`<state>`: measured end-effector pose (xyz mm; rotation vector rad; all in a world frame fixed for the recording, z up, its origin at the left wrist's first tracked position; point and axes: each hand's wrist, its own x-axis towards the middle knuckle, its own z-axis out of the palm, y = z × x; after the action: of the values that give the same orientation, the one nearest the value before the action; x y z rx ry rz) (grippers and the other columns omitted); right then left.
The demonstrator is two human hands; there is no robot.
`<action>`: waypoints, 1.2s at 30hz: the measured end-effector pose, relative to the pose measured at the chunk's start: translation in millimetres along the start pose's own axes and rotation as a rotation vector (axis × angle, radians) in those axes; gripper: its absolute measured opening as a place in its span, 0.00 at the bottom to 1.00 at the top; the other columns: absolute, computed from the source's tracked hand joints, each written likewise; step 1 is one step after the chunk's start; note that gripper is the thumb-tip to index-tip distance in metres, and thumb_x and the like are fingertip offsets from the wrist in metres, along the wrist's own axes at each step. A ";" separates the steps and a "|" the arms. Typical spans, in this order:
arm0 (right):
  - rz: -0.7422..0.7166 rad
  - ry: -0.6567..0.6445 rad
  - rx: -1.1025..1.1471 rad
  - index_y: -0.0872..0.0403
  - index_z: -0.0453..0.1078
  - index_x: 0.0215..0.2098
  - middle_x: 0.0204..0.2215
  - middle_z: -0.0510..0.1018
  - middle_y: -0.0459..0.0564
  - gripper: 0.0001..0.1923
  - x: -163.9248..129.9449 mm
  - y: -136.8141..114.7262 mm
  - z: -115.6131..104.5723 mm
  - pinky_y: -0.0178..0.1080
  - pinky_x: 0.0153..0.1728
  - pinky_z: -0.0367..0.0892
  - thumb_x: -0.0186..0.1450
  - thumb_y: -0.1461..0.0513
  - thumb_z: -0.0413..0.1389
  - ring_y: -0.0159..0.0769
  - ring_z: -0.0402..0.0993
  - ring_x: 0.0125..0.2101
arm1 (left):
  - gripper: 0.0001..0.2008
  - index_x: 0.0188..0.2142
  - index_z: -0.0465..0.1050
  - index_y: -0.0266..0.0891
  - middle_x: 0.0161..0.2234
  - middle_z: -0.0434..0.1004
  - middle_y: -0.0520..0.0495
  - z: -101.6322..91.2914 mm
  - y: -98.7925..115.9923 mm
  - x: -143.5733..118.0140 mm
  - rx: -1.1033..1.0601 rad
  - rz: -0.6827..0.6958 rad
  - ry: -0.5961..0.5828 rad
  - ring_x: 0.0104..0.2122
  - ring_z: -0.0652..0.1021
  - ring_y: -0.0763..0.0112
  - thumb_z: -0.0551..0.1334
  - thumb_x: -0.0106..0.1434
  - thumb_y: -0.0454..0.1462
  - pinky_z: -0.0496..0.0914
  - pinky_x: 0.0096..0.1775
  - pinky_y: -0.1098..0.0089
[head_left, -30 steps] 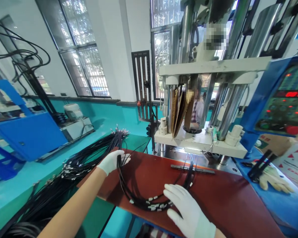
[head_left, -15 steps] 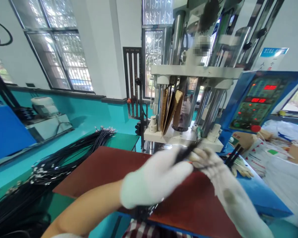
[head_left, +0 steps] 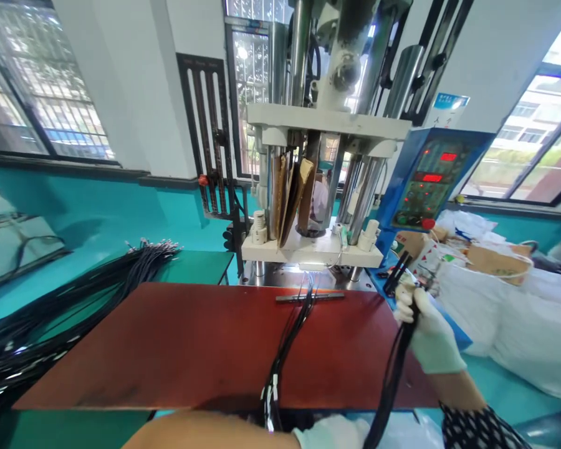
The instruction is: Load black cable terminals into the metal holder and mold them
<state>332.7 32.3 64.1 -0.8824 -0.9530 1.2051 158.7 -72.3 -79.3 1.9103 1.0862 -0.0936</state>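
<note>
My right hand (head_left: 421, 321), in a white glove, is closed around the upper part of a bundle of black cables (head_left: 395, 374) at the right of the brown board. The bundle hangs down from my fist to the bottom edge of the view. Low in the middle, my gloved left hand (head_left: 331, 433) is beside the bundle's lower part. The frame edge cuts off its fingers. Another group of black cables (head_left: 287, 346), with white tags, lies on the brown board (head_left: 191, 349). Its thin ends reach over a narrow metal bar (head_left: 285, 299) by the press.
A press (head_left: 325, 121) with cardboard pieces (head_left: 292, 199) in it stands behind the board. A blue control box (head_left: 442, 178) with red displays is at right, near white sacks (head_left: 528, 318). Many black cables (head_left: 98, 287) lie on the green table at left.
My hands have moved apart from the middle of the board: the right one outward to the right, the left one down toward me. The view has turned right, and the cables on the board now show.
</note>
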 end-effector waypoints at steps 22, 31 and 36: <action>0.776 -0.652 -0.069 0.57 0.65 0.41 0.37 0.80 0.56 0.33 -3.1 112.6 93.3 0.30 0.26 0.68 0.48 0.47 0.70 0.31 0.77 0.28 | 0.29 0.58 0.69 0.32 0.49 0.79 0.35 -202.6 -64.8 -27.8 -0.718 0.519 0.440 0.47 0.79 0.57 0.49 0.70 0.51 0.71 0.51 0.59; 0.645 -0.435 -0.147 0.60 0.68 0.33 0.26 0.72 0.46 0.29 -8.3 129.8 87.3 0.27 0.23 0.59 0.46 0.49 0.71 0.22 0.65 0.22 | 0.17 0.49 0.74 0.37 0.46 0.74 0.40 -206.2 -114.3 -23.8 0.422 0.008 0.731 0.49 0.71 0.56 0.62 0.60 0.37 0.66 0.52 0.57; 0.624 -0.448 -0.218 0.59 0.69 0.40 0.22 0.72 0.44 0.33 -10.8 129.7 91.8 0.30 0.19 0.58 0.47 0.46 0.69 0.25 0.65 0.19 | 0.12 0.46 0.75 0.40 0.42 0.74 0.43 -195.5 -115.5 -18.4 0.460 -0.020 0.708 0.45 0.72 0.59 0.57 0.66 0.39 0.65 0.49 0.61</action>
<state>201.1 45.2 -24.8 -1.1569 -1.2279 1.9131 -1.8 82.8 -33.7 2.4271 1.6547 0.3822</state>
